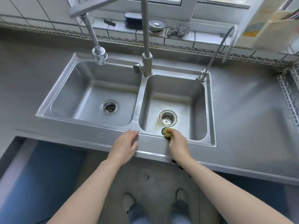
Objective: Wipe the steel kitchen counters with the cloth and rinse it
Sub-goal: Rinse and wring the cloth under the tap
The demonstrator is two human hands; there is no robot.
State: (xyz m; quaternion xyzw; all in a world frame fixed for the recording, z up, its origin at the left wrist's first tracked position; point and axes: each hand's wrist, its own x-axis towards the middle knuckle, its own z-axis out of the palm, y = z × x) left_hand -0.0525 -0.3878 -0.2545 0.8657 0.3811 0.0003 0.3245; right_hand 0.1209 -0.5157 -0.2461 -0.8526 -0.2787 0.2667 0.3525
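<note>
**Scrubbing at the sink's front rim**

Head view: right hand curled around a yellow cloth, pressed at the front edge of the right basin. Left hand flat, fingers straight, resting on the steel counter beside it.

Head view looks steeply down at sink

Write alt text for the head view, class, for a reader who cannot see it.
A person's right hand grips a yellow sponge at the front rim of a steel double sink, while the left hand rests flat on the rim. Both basins are dry-looking, with no water running from the faucet.
</note>
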